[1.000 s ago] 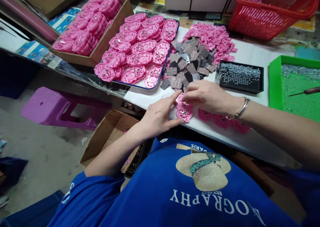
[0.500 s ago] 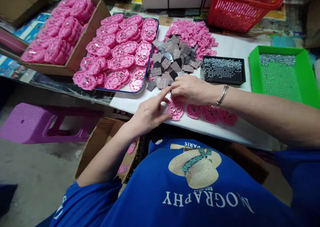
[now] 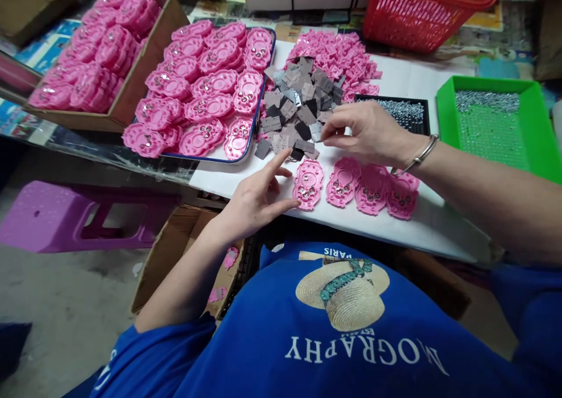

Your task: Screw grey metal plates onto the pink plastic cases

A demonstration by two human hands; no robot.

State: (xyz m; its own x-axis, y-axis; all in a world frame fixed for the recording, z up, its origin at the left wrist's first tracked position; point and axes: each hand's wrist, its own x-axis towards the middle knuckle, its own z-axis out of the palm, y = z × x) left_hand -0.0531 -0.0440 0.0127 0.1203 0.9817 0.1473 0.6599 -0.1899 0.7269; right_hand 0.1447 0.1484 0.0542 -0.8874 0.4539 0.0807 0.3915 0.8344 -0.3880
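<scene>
A row of several pink oval plastic pieces lies along the near edge of the white table (image 3: 430,228). My left hand (image 3: 257,198) rests open beside the leftmost pink piece (image 3: 307,184), thumb tip against its left edge, forefinger raised. My right hand (image 3: 371,133), with a metal bangle on the wrist, reaches left over the row. Its thumb and forefinger are pinched at the near edge of a heap of grey squares (image 3: 298,96). Whether a square is between them I cannot tell.
A blue-rimmed tray (image 3: 258,120) and a cardboard box (image 3: 132,96) hold stacked pink pieces. Small pink parts (image 3: 346,58) are heaped behind the grey squares. A black screw tray (image 3: 406,108), green tray (image 3: 444,126) and red basket (image 3: 421,17) sit right. A purple stool (image 3: 65,216) and carton (image 3: 175,251) stand below.
My right hand has lifted off the leftmost pink piece and moved up and right to the grey squares. My left hand stays beside that piece. The view shifted slightly.
</scene>
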